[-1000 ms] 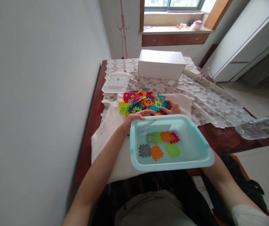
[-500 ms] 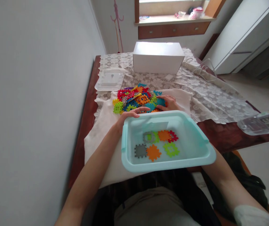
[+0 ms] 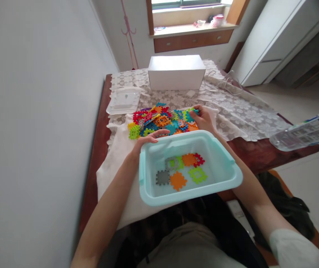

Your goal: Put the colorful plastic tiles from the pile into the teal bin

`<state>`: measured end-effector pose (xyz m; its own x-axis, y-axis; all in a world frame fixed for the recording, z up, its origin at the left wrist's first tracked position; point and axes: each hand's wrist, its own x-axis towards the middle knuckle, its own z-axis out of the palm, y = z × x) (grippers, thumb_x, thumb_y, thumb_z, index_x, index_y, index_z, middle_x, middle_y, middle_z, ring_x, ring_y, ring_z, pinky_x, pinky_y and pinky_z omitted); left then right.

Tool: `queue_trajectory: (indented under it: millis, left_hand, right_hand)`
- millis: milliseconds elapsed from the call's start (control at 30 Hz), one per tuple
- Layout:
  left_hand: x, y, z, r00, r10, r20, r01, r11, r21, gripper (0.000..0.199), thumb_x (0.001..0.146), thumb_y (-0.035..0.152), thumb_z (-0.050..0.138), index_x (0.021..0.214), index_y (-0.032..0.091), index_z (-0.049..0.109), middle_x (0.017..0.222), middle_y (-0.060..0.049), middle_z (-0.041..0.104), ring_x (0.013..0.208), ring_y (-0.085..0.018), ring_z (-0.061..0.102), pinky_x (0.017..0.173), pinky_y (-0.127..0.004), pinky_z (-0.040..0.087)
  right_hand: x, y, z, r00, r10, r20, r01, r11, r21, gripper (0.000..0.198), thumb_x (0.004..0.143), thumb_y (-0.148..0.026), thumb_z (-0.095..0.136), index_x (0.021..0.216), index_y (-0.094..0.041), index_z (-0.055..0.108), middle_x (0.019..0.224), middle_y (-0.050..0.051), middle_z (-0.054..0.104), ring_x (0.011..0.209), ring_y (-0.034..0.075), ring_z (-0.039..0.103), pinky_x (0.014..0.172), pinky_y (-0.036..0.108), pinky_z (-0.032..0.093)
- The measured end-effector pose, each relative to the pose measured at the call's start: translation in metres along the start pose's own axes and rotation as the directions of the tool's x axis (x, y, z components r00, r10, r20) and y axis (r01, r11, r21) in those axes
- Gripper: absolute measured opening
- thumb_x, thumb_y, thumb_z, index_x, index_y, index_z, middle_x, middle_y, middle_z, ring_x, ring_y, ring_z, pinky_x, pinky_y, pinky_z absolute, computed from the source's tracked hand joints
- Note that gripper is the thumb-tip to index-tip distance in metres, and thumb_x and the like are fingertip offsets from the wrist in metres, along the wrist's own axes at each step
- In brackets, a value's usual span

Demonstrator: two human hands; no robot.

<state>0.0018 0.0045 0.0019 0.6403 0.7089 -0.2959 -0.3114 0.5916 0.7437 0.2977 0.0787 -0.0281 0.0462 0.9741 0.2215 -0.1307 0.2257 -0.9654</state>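
Observation:
My left hand (image 3: 146, 142) is closed on the far left corner of a pale turquoise plastic bin (image 3: 193, 193), its fingers stretched along the rim. Several flat notched puzzle tiles lie on the bin's floor, among them a grey one (image 3: 163, 178), an orange one (image 3: 178, 181) and a green one (image 3: 198, 175). Beyond the bin is a heap of colourful interlocking tiles (image 3: 150, 121). At the heap's right side my right hand (image 3: 204, 120) pinches a green tile (image 3: 187, 114) together with what looks like a teal one. The right forearm passes behind the bin's right side.
The heap lies on a white cloth (image 3: 114, 178) over a lace tablecloth (image 3: 173, 98). Farther back are a white box (image 3: 176, 74) and a clear plastic lid (image 3: 124, 101). A clear plastic bottle (image 3: 301, 134) lies at the table's right edge. A wall (image 3: 36, 111) borders the left.
My right hand has lifted from the heap and moved slightly up, now with green and teal tiles in its fingers. The view has shifted a little; my left hand still holds the bin.

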Motion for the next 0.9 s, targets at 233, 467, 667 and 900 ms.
queue_trajectory:
  millis: [233, 467, 667, 900]
  left_hand:
    - [0.002, 0.000, -0.004, 1.000, 0.007, 0.001, -0.007, 1.000, -0.022, 0.067, 0.068, 0.023, 0.068, 0.135, 0.022, 0.074, 0.114, -0.008, 0.082, 0.090, -0.028, 0.078, 0.080, -0.034, 0.061]
    - [0.003, -0.002, -0.002, 0.999, 0.027, -0.018, -0.028, 0.999, -0.025, 0.069, 0.065, 0.022, 0.068, 0.133, 0.019, 0.074, 0.113, -0.009, 0.082, 0.082, -0.024, 0.077, 0.075, -0.031, 0.060]
    - [0.001, -0.003, -0.003, 1.000, 0.022, 0.020, -0.022, 1.000, -0.022, 0.072, 0.068, 0.023, 0.070, 0.139, 0.017, 0.071, 0.107, -0.009, 0.082, 0.077, -0.023, 0.075, 0.073, -0.031, 0.058]
    - [-0.003, -0.003, 0.008, 0.997, 0.047, 0.062, -0.043, 0.997, -0.056, 0.068, 0.075, 0.025, 0.068, 0.143, 0.018, 0.068, 0.109, -0.007, 0.081, 0.079, -0.021, 0.074, 0.074, -0.028, 0.056]
  right_hand:
    - [-0.025, -0.042, -0.015, 0.929, -0.039, 0.367, -0.044, 0.975, 0.216, 0.047, 0.069, -0.064, 0.093, 0.091, -0.029, 0.069, 0.096, 0.002, 0.073, 0.102, 0.028, 0.073, 0.107, 0.054, 0.055]
    - [-0.048, -0.064, -0.016, 0.966, -0.102, 0.238, 0.029, 0.956, 0.292, 0.052, 0.077, -0.082, 0.075, 0.096, -0.034, 0.077, 0.118, 0.006, 0.077, 0.125, 0.034, 0.069, 0.109, 0.057, 0.052]
    - [-0.156, -0.069, -0.059, 0.862, -0.268, -0.431, 0.381, 0.902, 0.202, 0.051, 0.099, -0.058, 0.049, 0.057, -0.031, 0.057, 0.056, -0.002, 0.033, 0.048, 0.019, 0.032, 0.056, 0.040, 0.036]
    - [-0.347, -0.001, -0.030, 0.962, 0.263, 0.075, -0.243, 0.949, -0.203, 0.056, 0.087, -0.064, 0.046, 0.044, -0.029, 0.041, 0.045, 0.002, 0.032, 0.042, 0.027, 0.042, 0.048, 0.043, 0.033]
